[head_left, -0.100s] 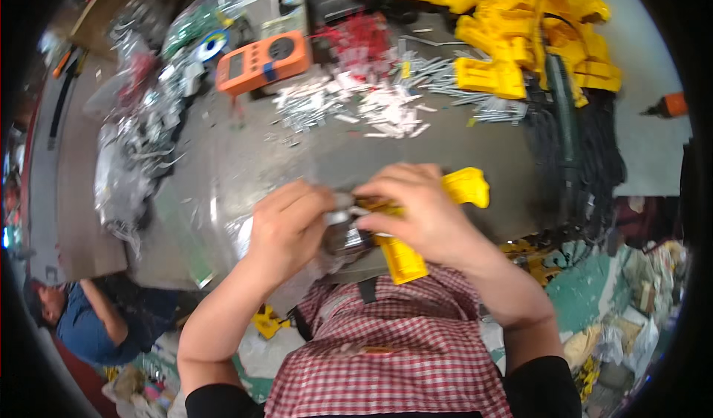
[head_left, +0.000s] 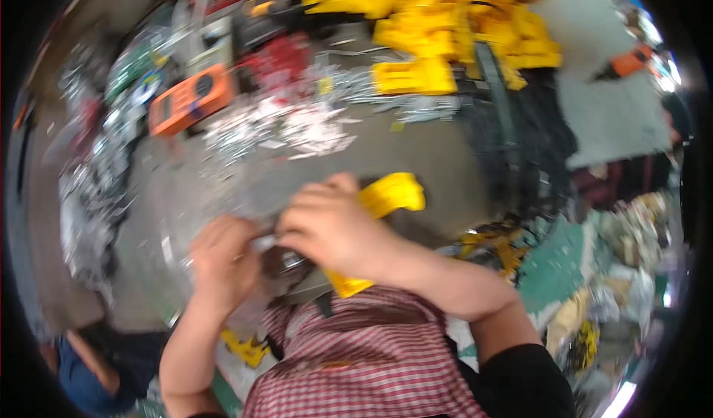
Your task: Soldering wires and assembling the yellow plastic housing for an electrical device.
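Observation:
A yellow plastic part (head_left: 394, 194) with a curved upper end lies under and against my right hand (head_left: 327, 221), whose closed fingers grip it. Its lower end (head_left: 347, 283) pokes out below the palm, near my apron. My left hand (head_left: 226, 258) is just to the left, with its fingers pinched together and pointing at the right fingertips. Something small and pale (head_left: 266, 241) shows between the two hands, too blurred to name. Beneath the hands there is a shiny, clear plastic patch, also smeared by motion.
Beyond my hands lie white strips (head_left: 312, 128), silvery rods (head_left: 427, 108) and red pieces (head_left: 278, 65). An orange meter (head_left: 193, 100) is at far left, plastic bags (head_left: 89, 217) line the left edge. Yellow shells (head_left: 438, 32) and black cables (head_left: 535, 121) fill the far right. A person (head_left: 89, 373) is at lower left.
The whole view has swung, so the bench and its contents sit further left in the picture. Both hands stay close together, with the yellow part still in the right one.

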{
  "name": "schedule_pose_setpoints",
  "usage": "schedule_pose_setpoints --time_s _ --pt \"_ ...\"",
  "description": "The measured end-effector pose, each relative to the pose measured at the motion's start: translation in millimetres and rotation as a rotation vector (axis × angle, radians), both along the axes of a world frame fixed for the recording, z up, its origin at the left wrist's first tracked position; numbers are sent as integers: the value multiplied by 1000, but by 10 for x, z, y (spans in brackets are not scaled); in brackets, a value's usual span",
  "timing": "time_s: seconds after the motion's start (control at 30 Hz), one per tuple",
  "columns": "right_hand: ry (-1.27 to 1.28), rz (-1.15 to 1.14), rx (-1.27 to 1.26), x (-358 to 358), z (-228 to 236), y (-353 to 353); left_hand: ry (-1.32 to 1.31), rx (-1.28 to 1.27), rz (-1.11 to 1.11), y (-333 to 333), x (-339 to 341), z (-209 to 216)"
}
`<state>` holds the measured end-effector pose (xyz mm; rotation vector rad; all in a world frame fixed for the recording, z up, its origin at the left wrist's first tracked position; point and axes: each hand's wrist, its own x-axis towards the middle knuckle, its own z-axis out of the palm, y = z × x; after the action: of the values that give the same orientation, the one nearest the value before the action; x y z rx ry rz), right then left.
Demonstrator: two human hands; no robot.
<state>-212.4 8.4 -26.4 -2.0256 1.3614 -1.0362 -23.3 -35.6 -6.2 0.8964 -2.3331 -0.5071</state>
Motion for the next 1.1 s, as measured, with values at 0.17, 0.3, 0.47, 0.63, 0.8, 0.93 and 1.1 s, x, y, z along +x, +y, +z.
schedule_pose_setpoints --time_s 0.17,0.3,0.47,0.63,0.8,0.93,1.1 --pt "177 52 -242 -376 -45 192 16 494 291 289 -197 -165" --pt "68 -386 -126 -1328 87 244 14 319 191 326 -22 -225" --pt "559 -871 -185 -2270 109 529 -479 249 4 501 5 -116" --pt "787 -821 -41 -2159 -99 565 -453 272 -50 446 27 -23" --pt "-237 -726 192 -2315 190 838 -8 140 30 459 -25 261" --pt "-498 -576 382 -2054 404 974 96 680 -503 636 -841 470" --pt "-862 -468 210 -1393 1011 1042 203 953 -673 1347 -1858 -174"
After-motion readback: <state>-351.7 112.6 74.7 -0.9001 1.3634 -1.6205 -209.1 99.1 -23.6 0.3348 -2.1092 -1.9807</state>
